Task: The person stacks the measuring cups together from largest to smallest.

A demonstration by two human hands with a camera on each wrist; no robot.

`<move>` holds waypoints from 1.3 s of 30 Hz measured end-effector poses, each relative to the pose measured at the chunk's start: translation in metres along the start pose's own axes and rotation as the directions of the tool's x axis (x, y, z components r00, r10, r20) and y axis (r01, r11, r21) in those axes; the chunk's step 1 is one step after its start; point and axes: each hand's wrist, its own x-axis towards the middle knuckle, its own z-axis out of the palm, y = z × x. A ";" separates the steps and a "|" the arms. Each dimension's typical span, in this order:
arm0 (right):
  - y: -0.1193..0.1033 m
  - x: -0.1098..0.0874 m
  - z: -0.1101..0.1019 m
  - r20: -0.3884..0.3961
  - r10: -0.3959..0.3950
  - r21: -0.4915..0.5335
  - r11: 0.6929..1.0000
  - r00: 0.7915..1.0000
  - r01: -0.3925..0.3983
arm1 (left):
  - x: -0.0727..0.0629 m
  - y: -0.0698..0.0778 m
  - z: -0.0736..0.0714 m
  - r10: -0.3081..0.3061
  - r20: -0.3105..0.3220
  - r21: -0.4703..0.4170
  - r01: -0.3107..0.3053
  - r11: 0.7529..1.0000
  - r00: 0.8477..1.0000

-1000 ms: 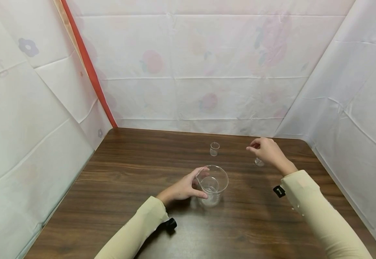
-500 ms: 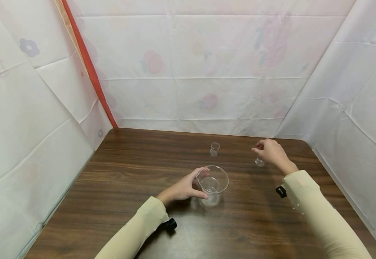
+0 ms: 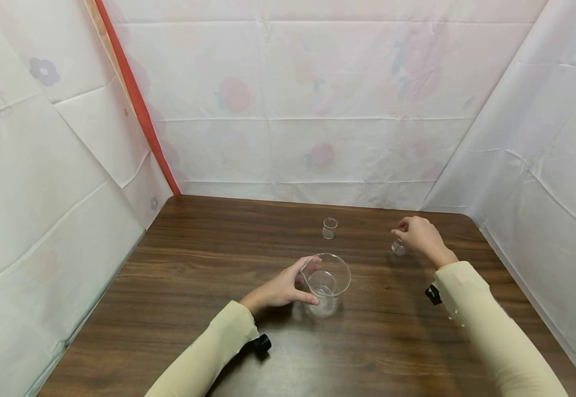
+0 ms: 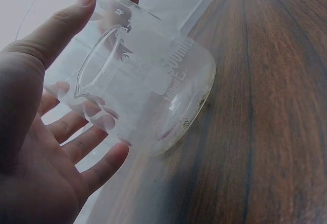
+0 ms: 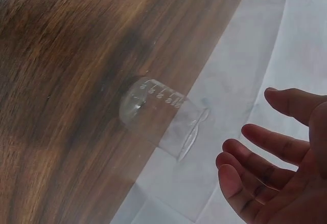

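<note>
My left hand [image 3: 285,284] holds a large clear glass beaker [image 3: 335,300] by its left side, thumb in front and fingers behind. A smaller beaker [image 3: 321,284] stands nested inside it. In the left wrist view, white volume marks show on the large beaker's wall [image 4: 176,55]. My right hand [image 3: 419,234] hovers at the upper end of a small beaker [image 3: 398,248] on the table's right side. In the right wrist view, its loosely bent fingers [image 5: 230,180] stay apart from that graduated small beaker [image 5: 158,114], with nothing between them.
Another small beaker [image 3: 329,230] stands upright toward the back of the brown wooden table [image 3: 193,248]. White patterned cloth [image 3: 288,99] hangs along the back and both sides, with a red strip [image 3: 136,99] at the back left corner.
My right hand has shifted right and slightly down, closer over the small beaker. The left hand and the large beaker stay in place.
</note>
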 end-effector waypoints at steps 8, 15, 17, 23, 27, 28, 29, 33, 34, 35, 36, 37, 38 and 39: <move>0.005 0.000 0.002 0.003 0.018 -0.016 1.000 1.000 -0.018 | 0.000 0.003 -0.001 -0.012 -0.002 0.005 0.012 1.000 1.000; 0.009 0.000 0.004 -0.007 0.028 -0.028 0.999 1.000 -0.028 | 0.001 0.003 -0.003 0.008 -0.004 0.017 -0.008 1.000 1.000; 0.009 0.001 0.004 -0.004 0.036 -0.030 0.999 0.999 -0.036 | 0.001 0.004 -0.003 0.004 -0.004 0.015 -0.004 1.000 1.000; 0.012 0.003 0.006 0.020 0.080 -0.040 0.996 0.997 -0.080 | 0.000 0.004 -0.004 -0.005 -0.001 0.009 0.005 1.000 1.000; 0.017 0.004 0.011 0.039 0.110 -0.047 0.993 0.993 -0.108 | 0.000 0.003 -0.003 -0.009 0.001 0.012 0.009 1.000 1.000; 0.018 0.005 0.012 0.043 0.116 -0.047 0.992 0.992 -0.114 | 0.000 0.002 -0.003 -0.010 0.002 0.013 0.010 1.000 1.000; 0.019 0.005 0.013 0.047 0.118 -0.046 0.992 0.992 -0.116 | 0.000 0.002 -0.002 -0.009 0.002 0.013 0.009 1.000 1.000; 0.022 0.005 0.015 0.061 0.123 -0.041 0.992 0.991 -0.120 | 0.001 0.000 -0.002 -0.008 0.003 0.013 0.008 1.000 1.000; 0.022 0.005 0.016 0.064 0.123 -0.040 0.992 0.990 -0.121 | 0.001 0.000 -0.001 -0.006 0.004 0.011 0.005 1.000 1.000; 0.022 0.005 0.017 0.067 0.124 -0.039 0.992 0.990 -0.122 | 0.001 0.000 -0.001 -0.004 0.004 0.009 0.004 1.000 1.000; 0.022 0.006 0.017 0.067 0.125 -0.039 0.992 0.990 -0.123 | 0.001 -0.001 -0.001 -0.003 0.004 0.007 0.003 1.000 1.000; 0.022 0.006 0.017 0.068 0.126 -0.040 0.992 0.990 -0.124 | 0.001 -0.001 -0.001 -0.002 0.004 0.006 0.002 1.000 1.000; 0.022 0.006 0.017 0.067 0.125 -0.041 0.992 0.990 -0.123 | 0.001 -0.001 -0.001 -0.001 0.003 0.006 0.001 1.000 1.000; 0.021 0.007 0.018 0.066 0.125 -0.043 0.992 0.990 -0.123 | 0.001 -0.001 -0.001 -0.001 0.003 0.004 0.001 1.000 1.000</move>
